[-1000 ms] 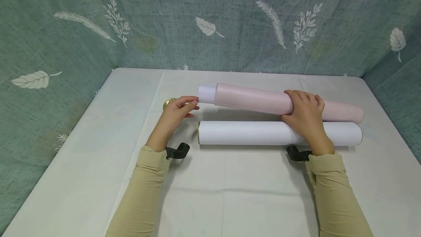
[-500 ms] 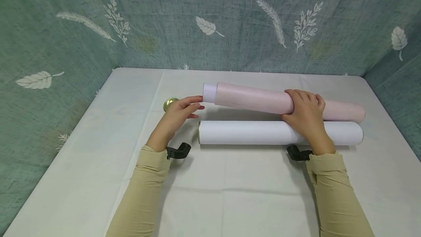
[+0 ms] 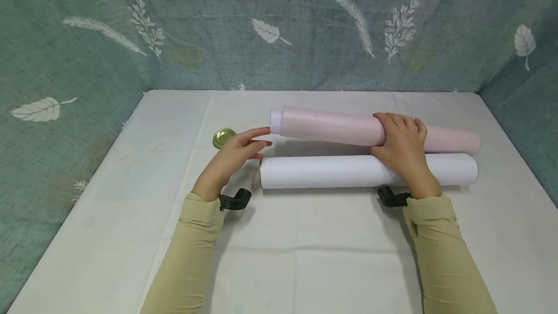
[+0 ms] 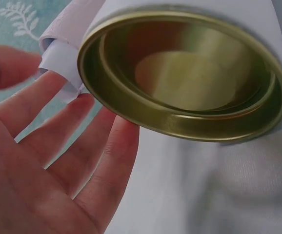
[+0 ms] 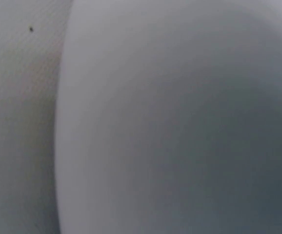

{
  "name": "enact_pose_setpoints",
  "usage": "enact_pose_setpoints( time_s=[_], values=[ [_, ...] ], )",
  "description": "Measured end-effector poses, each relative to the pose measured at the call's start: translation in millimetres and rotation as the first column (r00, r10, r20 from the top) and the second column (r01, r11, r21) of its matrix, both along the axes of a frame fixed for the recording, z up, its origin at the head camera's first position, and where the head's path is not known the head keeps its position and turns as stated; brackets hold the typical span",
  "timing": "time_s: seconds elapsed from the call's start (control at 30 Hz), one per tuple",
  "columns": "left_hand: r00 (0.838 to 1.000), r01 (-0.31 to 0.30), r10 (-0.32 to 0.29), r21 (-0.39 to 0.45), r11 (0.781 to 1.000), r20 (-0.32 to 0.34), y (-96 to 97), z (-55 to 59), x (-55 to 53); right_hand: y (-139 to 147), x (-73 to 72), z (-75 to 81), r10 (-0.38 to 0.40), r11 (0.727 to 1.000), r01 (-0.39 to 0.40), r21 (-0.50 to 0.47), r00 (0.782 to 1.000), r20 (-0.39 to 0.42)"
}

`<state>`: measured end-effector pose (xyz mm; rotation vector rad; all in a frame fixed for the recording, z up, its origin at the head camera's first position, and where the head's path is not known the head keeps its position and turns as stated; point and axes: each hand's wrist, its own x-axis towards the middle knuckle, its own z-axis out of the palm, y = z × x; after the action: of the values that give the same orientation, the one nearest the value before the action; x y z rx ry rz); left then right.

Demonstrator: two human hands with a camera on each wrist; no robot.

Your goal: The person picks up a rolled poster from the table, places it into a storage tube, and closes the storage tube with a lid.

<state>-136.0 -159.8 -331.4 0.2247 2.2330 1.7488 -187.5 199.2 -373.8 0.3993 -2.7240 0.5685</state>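
Note:
My right hand (image 3: 401, 147) grips a pink roll (image 3: 331, 126) from above, around its right half. From the roll's left end sticks a short length of white rolled paper (image 3: 275, 121). My left hand (image 3: 228, 161) is at that end, its fingers extended and fingertips against the paper's edge; the left wrist view shows them spread beside the paper (image 4: 60, 61). A white tube (image 3: 322, 172) lies just in front of the pink roll, partly hidden by my right hand. Its left end (image 4: 185, 78) has a gold metal rim and a recessed gold face.
A round gold lid (image 3: 223, 137) lies on the white-covered table (image 3: 279, 256), behind my left hand. Green leaf-patterned cloth (image 3: 305, 38) hangs behind and at both sides. The right wrist view is mostly filled by a blurred pale surface (image 5: 155, 122).
The white paper has slid rightward into the pink roll, so less of it sticks out. My left hand has followed it slightly right, uncovering the gold lid. My right hand keeps its grip.

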Motion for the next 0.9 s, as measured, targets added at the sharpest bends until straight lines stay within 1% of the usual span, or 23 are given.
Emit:
enact_pose_setpoints(
  time_s=[0.2,0.3,0.57,0.73,0.9],
  values=[
    [1.0,0.012,-0.012,-0.075,0.997,-0.006,3.2,2.5,0.9,0.2,-1.0,1.7,0.001,1.0,-0.001,0.004,1.0,-0.006],
    [0.999,0.028,-0.03,-0.08,0.996,-0.015,5.1,3.1,0.6,0.3,-1.0,2.3,0.001,1.0,-0.001,0.004,1.0,-0.004],
    [0.999,0.055,-0.054,-0.139,0.989,0.01,8.5,2.3,-0.1,-0.1,-0.7,3.8,-0.002,1.0,0.002,0.003,1.0,0.007],
    [0.998,0.068,-0.068,-0.131,0.989,0.006,10.2,-0.1,-0.3,-0.3,-0.9,2.9,0.0,1.0,0.0,0.001,1.0,0.009],
    [0.996,0.082,-0.084,-0.108,0.991,-0.013,11.7,-3.4,-0.6,0.4,-0.6,0.9,0.001,1.0,-0.001,0.0,1.0,0.007]
  ],
)
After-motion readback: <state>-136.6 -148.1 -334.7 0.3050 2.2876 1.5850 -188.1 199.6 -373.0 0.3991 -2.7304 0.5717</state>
